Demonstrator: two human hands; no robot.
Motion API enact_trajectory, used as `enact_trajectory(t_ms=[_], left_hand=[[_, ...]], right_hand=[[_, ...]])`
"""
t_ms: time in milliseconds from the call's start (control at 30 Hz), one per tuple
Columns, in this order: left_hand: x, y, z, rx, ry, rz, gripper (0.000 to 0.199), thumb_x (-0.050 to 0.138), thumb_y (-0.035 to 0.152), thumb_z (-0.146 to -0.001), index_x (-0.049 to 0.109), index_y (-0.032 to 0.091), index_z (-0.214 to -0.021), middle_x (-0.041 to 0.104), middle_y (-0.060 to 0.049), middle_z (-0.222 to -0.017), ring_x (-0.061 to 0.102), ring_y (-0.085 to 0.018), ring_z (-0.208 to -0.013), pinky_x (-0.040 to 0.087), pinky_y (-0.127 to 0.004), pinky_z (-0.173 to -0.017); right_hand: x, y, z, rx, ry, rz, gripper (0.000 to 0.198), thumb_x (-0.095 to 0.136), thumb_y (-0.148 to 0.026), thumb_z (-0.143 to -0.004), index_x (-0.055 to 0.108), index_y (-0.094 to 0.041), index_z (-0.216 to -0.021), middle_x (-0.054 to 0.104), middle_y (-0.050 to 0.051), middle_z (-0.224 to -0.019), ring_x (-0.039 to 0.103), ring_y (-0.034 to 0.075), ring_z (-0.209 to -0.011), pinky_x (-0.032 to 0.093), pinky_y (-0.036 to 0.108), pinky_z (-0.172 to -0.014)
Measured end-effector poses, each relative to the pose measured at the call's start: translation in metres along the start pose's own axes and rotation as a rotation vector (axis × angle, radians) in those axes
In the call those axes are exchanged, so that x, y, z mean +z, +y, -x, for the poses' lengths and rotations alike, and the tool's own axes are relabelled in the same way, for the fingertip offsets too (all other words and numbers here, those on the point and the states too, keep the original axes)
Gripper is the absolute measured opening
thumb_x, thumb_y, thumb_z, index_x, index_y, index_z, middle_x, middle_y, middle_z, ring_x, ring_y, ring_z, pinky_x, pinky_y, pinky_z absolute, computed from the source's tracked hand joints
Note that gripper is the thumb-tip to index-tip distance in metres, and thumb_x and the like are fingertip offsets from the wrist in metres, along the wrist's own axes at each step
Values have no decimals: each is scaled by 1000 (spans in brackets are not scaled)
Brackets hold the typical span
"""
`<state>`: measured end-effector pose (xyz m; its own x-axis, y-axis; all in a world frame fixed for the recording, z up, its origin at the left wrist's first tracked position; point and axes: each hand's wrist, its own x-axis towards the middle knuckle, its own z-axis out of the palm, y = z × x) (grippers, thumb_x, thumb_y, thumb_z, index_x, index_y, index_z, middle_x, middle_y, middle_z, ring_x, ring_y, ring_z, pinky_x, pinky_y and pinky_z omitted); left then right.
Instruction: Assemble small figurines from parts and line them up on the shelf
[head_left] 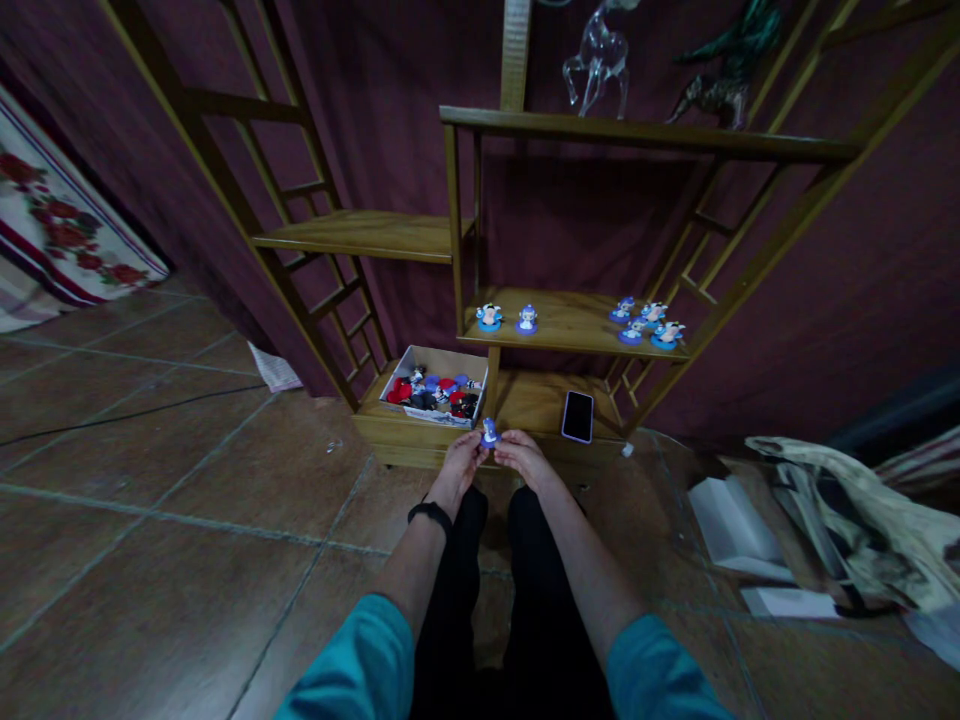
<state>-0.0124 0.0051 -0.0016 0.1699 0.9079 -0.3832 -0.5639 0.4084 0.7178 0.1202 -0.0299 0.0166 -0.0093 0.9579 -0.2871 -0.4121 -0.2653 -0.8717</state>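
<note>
Between my two hands is a small purple and white figurine (490, 432) on a round purple base. My left hand (466, 455) pinches its base from the left, and the fingers of my right hand (521, 455) close on its right side. Just beyond my left hand, a cardboard box (399, 370) holds a jumble of red, black, blue and white figurines (439, 393). On the shelf above stand a pink and blue figurine (489, 317) and a purple figurine (526, 319). Several more figurines (646, 322) cluster at that shelf's right end.
A phone (577, 416) lies on the bottom shelf (525, 398) at the right. A glass deer (598, 60) and a dark green ornament (727, 70) stand on the top shelf. White boxes (739, 530) and a cloth bag (862, 520) lie on the floor at right.
</note>
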Motion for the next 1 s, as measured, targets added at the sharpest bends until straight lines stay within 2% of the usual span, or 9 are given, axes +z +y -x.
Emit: enact_trajectory(t_ms=[267, 733, 1000], left_hand=[[0, 0, 1, 12, -16, -41, 10, 63, 10, -70, 64, 12, -80, 66, -5, -69, 59, -8, -58, 49, -18, -57], [5, 3, 7, -12, -33, -39, 19, 67, 8, -66, 64, 12, -84, 67, -6, -75, 62, -11, -64, 51, -21, -63], [6, 4, 8, -64, -68, -39, 21, 63, 4, -69, 66, 11, -88, 67, -8, -81, 63, -11, -69, 52, -21, -65]], right_hand=[[-4, 2, -4, -3, 28, -24, 33, 74, -26, -54, 57, -20, -82, 63, -2, -71, 61, 11, -65, 49, 29, -72], [-8, 5, -9, -3, 82, -84, 26, 70, -22, -58, 59, -17, -81, 67, 3, -71, 63, 14, -68, 51, 31, -72], [-6, 1, -6, -7, 28, -87, 29, 72, -20, -57, 61, -17, -84, 68, 4, -80, 64, 14, -74, 50, 30, -76]])
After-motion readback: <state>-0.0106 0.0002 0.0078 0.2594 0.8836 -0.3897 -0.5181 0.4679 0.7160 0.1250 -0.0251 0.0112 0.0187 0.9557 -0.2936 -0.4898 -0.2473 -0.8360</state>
